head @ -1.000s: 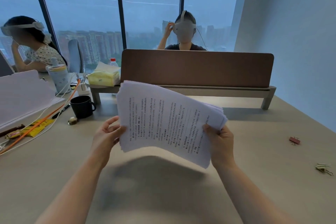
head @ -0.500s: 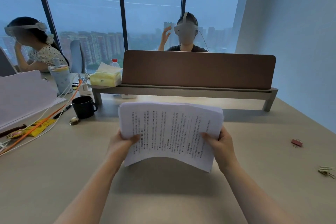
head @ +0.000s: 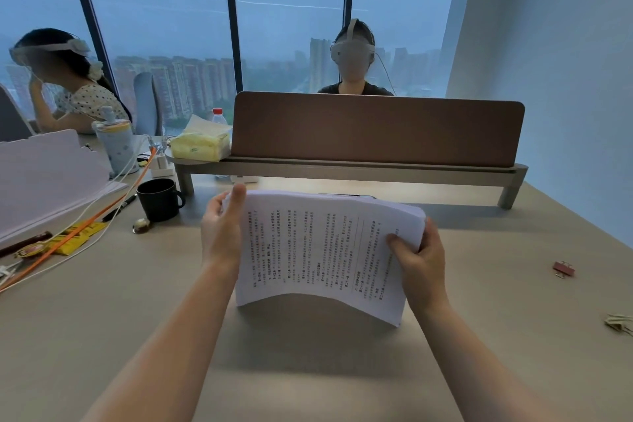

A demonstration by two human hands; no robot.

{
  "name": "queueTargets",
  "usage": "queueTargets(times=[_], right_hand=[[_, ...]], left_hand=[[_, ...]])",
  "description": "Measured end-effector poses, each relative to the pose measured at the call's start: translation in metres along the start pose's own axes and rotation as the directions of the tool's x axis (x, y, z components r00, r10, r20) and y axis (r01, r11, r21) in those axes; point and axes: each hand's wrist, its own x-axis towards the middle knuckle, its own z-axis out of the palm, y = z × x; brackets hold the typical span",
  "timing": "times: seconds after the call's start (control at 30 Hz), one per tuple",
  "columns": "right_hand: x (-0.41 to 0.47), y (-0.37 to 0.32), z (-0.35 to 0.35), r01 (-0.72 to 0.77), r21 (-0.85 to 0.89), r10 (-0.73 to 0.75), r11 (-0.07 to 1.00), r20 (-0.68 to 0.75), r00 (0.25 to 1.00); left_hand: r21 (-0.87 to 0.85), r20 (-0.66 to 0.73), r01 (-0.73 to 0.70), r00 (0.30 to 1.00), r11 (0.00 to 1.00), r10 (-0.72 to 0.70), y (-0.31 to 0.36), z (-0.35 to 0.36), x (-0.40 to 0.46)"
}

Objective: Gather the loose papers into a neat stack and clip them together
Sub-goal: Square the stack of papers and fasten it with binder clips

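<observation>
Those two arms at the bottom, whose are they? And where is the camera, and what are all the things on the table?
The arms belong to a person who wears a camera on their head, so you see what they see, looking forward and down. There is no robot here.

The left hand and the right hand hold a stack of papers by its two sides, above the table. The fingers of the right hand curl round the stack's right edge. The pages bend a little in the middle.

To the right lie a red binder clip and another clip, both untouched. To the left stand a black mug and a tissue pack. Two other people sit behind the table.
</observation>
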Motion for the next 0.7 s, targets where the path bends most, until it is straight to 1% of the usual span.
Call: queueTargets(times=[0.07,0.2,0.3,0.33,0.47,0.53,0.63,0.7], right_hand=[[0.002,-0.004,0.000,0.084,-0.062,-0.086,0.995,-0.020,0.996],[0.005,-0.007,-0.001,0.242,-0.232,-0.246,0.942,0.011,0.969],[0.008,-0.008,-0.003,0.375,-0.297,-0.378,0.878,0.049,0.924],[0.009,-0.008,-0.004,0.396,-0.303,-0.401,0.867,0.049,0.915],[0.010,-0.006,-0.005,0.341,-0.278,-0.353,0.898,0.009,0.936],[0.009,-0.008,-0.002,0.322,-0.258,-0.333,0.911,0.004,0.943],[0.007,-0.012,0.000,0.310,-0.208,-0.316,0.928,0.003,0.949],[0.007,-0.012,-0.002,0.310,-0.207,-0.315,0.928,0.007,0.949]], left_hand=[[-0.003,-0.042,0.040,0.998,0.999,-0.040,0.010,0.007,0.005],[-0.010,-0.117,0.109,0.987,0.994,-0.109,0.016,0.013,0.009],[-0.009,-0.127,0.108,0.986,0.994,-0.108,0.011,0.012,0.009],[-0.008,-0.119,0.100,0.988,0.995,-0.100,0.009,0.010,0.009],[-0.040,-0.088,0.062,0.994,0.997,-0.066,0.006,0.007,0.006],[-0.031,-0.071,0.041,0.997,0.999,-0.043,0.007,0.008,0.004],[0.004,-0.072,0.048,0.996,0.999,-0.047,0.008,0.008,0.002],[0.019,-0.084,0.063,0.995,0.998,-0.061,0.010,0.006,0.003]])
